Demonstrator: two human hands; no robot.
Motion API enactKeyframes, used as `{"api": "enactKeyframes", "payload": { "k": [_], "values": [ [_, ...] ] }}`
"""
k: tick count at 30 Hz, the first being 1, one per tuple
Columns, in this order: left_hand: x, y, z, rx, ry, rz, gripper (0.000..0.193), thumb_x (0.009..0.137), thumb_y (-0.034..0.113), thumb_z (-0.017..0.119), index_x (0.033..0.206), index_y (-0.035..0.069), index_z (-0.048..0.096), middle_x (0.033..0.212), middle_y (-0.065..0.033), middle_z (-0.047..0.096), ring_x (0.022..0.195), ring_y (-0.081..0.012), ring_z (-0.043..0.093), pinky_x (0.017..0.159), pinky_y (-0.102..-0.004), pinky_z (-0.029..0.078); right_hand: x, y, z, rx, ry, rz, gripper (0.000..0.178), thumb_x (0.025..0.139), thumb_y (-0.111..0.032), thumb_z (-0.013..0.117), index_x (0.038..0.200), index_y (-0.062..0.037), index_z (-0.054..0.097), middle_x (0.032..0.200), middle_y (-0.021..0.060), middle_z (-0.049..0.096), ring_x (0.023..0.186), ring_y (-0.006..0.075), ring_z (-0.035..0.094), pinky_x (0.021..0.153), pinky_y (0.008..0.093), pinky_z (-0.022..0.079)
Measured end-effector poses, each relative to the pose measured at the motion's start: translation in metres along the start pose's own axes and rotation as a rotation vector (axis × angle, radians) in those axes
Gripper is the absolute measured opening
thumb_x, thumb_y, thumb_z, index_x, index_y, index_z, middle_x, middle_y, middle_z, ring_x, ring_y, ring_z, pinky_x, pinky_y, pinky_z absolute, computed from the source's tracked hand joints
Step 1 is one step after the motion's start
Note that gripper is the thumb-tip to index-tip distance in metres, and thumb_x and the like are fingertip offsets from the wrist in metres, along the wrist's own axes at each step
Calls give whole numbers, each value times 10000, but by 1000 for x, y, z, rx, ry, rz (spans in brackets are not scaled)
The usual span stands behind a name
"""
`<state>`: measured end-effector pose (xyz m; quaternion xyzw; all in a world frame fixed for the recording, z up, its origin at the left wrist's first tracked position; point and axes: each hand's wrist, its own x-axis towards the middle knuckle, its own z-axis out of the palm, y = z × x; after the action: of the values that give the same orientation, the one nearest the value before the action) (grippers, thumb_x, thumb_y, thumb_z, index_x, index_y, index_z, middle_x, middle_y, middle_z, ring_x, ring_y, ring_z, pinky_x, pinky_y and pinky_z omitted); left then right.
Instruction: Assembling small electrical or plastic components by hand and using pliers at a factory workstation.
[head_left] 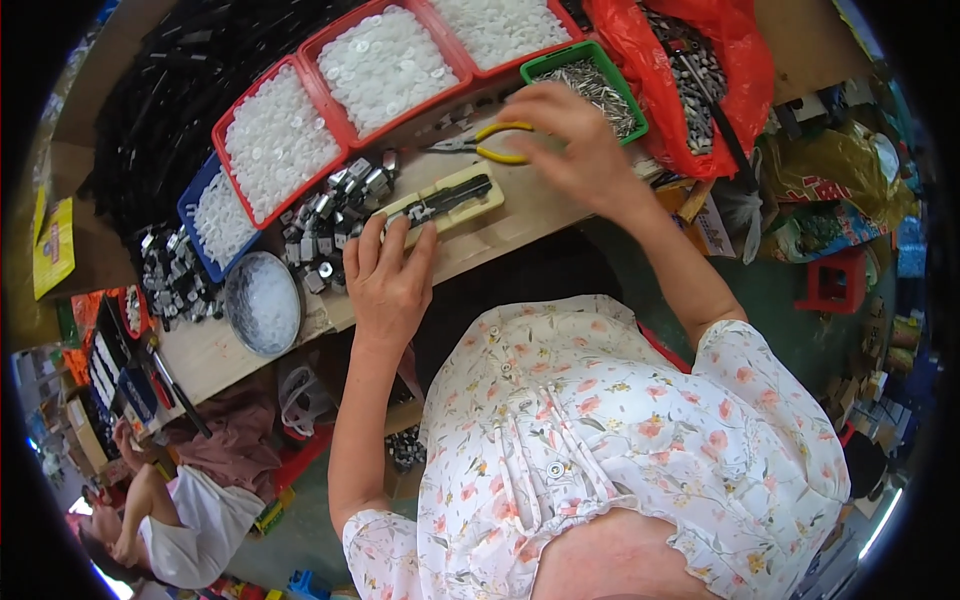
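Note:
My left hand (390,275) has its fingertips pressed on the left end of a cream-coloured block fixture (465,215). In the fixture's groove lies a black strip-shaped part (458,193), with a small metal piece near my fingertips. My right hand (575,145) is bent around the handle ends of small pliers (490,142) with yellow grips, their handles spread and their jaws pointing left. How firmly it grips them is hard to see. Just beyond the right hand stands a green bin (636,103) of thin metal pins.
Red trays (345,130) of white plastic discs line the far side. To their left is a blue tray (228,262) of white pieces. Metal parts (335,215) pile beside a round bowl (263,303). A red bag (745,60) stands right; another person (190,530) sits at lower left.

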<state>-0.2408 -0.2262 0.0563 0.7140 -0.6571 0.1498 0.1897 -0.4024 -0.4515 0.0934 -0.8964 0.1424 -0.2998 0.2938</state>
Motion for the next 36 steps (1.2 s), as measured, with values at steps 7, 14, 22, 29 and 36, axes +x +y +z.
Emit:
{"api": "enactKeyframes", "payload": {
  "k": [7, 14, 22, 29, 36],
  "values": [
    [40, 0, -12, -188, 78, 22, 209, 791, 120, 745, 996, 93, 713, 1004, -76, 645, 1090, -299, 569, 885, -420, 413, -22, 61, -49, -588, 31, 192, 170, 834, -95, 700, 982, -19, 664, 952, 117, 564, 959, 307, 568, 791, 416, 474],
    [139, -11, 21, -413, 204, 52, 127, 756, 63, 743, 878, 60, 708, 876, -72, 645, 960, -309, 572, 825, -425, 451, -14, 60, -48, -503, 9, 156, 105, 800, -72, 714, 890, -23, 697, 859, 91, 622, 871, 297, 606, 739, 407, 487],
    [223, -21, 83, -223, 73, -3, 67, 729, 122, 749, 756, 60, 749, 858, -96, 663, 934, -304, 570, 784, -418, 466, -15, 63, -52, -316, 39, 254, 88, 797, -78, 725, 851, -12, 704, 823, 95, 640, 835, 283, 626, 720, 395, 489],
    [240, -14, 105, -155, 14, 5, 67, 722, 107, 729, 764, 61, 756, 851, -86, 676, 944, -283, 575, 802, -423, 459, -14, 71, -50, -348, 41, 166, 92, 797, -78, 716, 868, -21, 699, 819, 94, 621, 815, 275, 609, 692, 407, 476],
    [240, -17, 105, -146, 5, 48, 57, 747, 82, 681, 748, 50, 729, 866, -85, 678, 944, -286, 573, 809, -429, 458, -11, 69, -55, -276, 68, 190, 118, 775, -48, 687, 877, 12, 678, 823, 110, 631, 785, 268, 638, 692, 384, 501]
  ]
}}
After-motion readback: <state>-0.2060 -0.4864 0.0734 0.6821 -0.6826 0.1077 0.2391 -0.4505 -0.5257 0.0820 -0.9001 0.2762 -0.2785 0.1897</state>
